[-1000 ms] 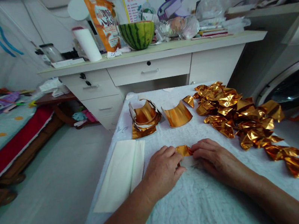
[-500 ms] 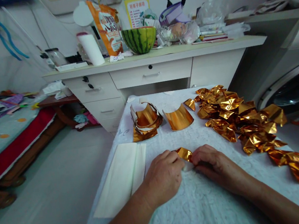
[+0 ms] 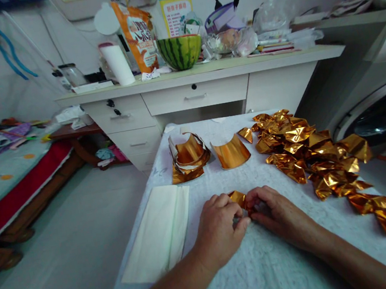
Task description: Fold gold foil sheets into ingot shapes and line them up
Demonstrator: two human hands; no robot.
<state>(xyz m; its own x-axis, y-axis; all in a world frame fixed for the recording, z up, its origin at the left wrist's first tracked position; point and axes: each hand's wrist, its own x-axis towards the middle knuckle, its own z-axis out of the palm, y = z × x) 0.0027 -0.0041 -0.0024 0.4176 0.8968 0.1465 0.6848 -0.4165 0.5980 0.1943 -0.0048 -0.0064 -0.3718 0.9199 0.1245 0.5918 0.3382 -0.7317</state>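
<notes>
Your left hand (image 3: 220, 228) and right hand (image 3: 278, 214) pinch the gold foil piece (image 3: 237, 198) (probably light, slick, easily creased); best hold it gently by its ends.

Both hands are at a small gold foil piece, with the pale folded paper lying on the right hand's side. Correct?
Wrong side: the pale folded paper lies on the left hand's side, as the head view shows. The rest stands: that hand and the right hand are both at the small gold foil piece.
</notes>
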